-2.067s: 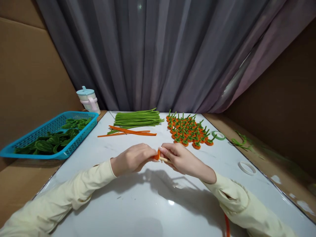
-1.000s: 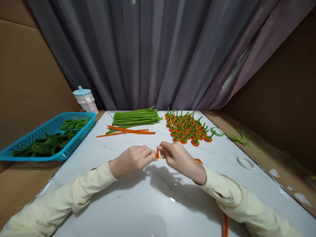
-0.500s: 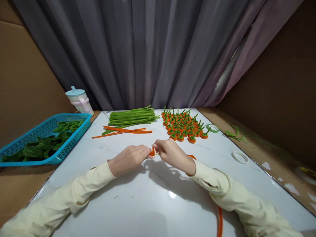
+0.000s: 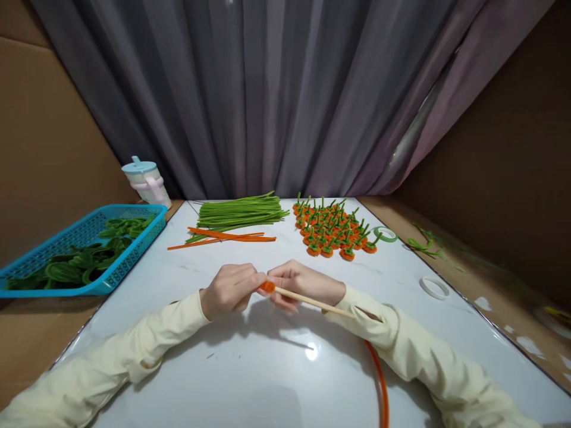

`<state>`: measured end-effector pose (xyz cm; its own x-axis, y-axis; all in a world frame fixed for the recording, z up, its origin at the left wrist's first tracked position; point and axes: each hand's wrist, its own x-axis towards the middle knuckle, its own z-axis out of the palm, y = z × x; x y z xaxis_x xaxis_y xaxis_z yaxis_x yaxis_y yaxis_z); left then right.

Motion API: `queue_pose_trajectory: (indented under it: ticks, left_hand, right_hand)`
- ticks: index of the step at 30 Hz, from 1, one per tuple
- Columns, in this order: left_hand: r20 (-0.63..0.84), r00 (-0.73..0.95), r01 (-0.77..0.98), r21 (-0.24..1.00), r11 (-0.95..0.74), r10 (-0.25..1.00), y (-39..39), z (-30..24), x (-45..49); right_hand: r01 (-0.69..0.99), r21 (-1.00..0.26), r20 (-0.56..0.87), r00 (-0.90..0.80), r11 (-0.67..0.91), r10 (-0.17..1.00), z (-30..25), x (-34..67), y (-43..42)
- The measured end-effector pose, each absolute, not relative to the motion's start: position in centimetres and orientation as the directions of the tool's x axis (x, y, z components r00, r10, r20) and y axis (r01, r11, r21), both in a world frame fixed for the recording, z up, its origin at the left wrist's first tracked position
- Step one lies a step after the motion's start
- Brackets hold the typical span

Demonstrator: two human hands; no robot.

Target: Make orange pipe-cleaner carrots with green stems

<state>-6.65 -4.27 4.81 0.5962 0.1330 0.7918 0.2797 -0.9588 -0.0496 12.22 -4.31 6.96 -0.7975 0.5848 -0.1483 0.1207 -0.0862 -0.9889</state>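
Note:
My left hand pinches the orange pipe cleaner, wound into a small coil at the tip of a thin wooden stick. The fingers of my right hand close on the same coil from the other side, its far fingertips partly hidden. Slanting down to the right, the stick crosses in front of my right palm and wrist. A long orange strand comes out from under my right sleeve and curves to the near edge of view.
Green pipe cleaners lie behind loose orange ones. Several orange pieces with green stems stand back right, beside green tape and a white roll. A blue basket of green leaves and a tumbler stand left.
My right hand has turned palm toward me and lowered slightly. The wooden stick, mostly hidden before, now shows along its length. The orange strand has shifted left.

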Motion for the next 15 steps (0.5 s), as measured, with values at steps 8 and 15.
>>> queue_pose_trajectory:
  ticks: [8, 15]
  left_hand:
    - [0.803, 0.532, 0.384, 0.054, -0.922, 0.269, -4.2, 5.0, -6.6]
    - [0.808, 0.546, 0.426, -0.040, -0.904, 0.222, -3.8, 4.9, -6.9]
  right_hand:
    - [-0.167, -0.943, -0.069, -0.749, -0.288, 0.658, 5.6, 10.6, -5.7]
    - [-0.021, -0.974, -0.151, -0.688, -0.227, 0.710, 6.6, 10.9, -5.7]
